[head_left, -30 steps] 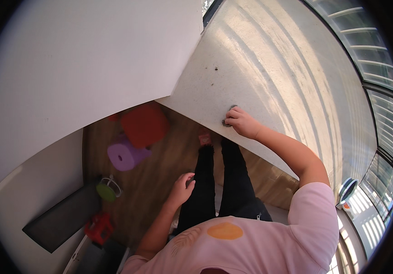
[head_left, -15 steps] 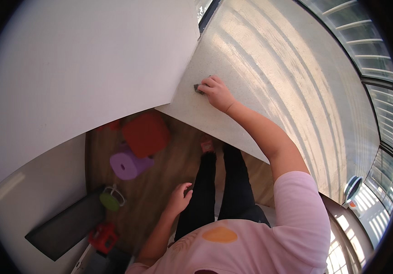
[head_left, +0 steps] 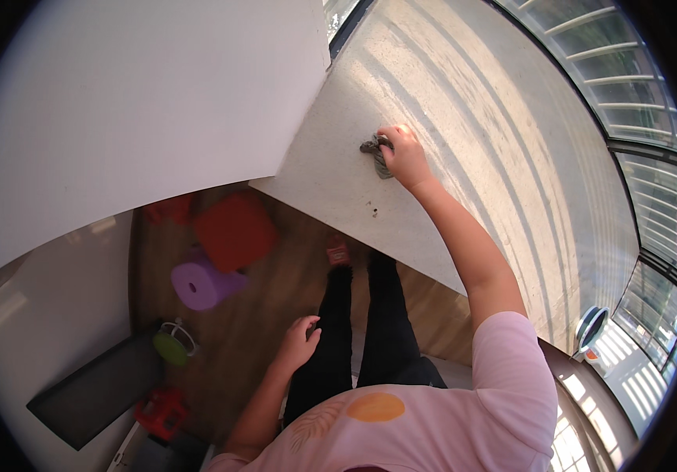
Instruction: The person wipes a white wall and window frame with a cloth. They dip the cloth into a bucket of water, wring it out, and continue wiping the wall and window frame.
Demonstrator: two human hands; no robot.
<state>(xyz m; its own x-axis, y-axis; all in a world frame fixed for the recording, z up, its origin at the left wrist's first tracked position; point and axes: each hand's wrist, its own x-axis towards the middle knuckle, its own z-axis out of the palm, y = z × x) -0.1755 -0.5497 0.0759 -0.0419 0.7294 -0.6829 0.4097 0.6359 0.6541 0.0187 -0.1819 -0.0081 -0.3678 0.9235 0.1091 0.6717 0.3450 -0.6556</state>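
Observation:
My right hand is closed round a crumpled grey cloth, pressed on the pale ledge by the windows. Part of the cloth hangs out from under the fingers; the rest is hidden by them. A few dark specks lie on the ledge, closer to me than the cloth. My left hand hangs beside my left thigh, touching nothing I can see, its fingers loosely stretched and apart.
A large white wall panel fills the left, its corner meeting the ledge. On the wooden floor below are a red seat-like block, a purple roll, a green round object and a dark board. Barred windows line the right.
My right hand has moved the cloth to the right and slightly nearer across the ledge, and more of the cloth shows. Dark specks are now visible. My left hand stays by my thigh.

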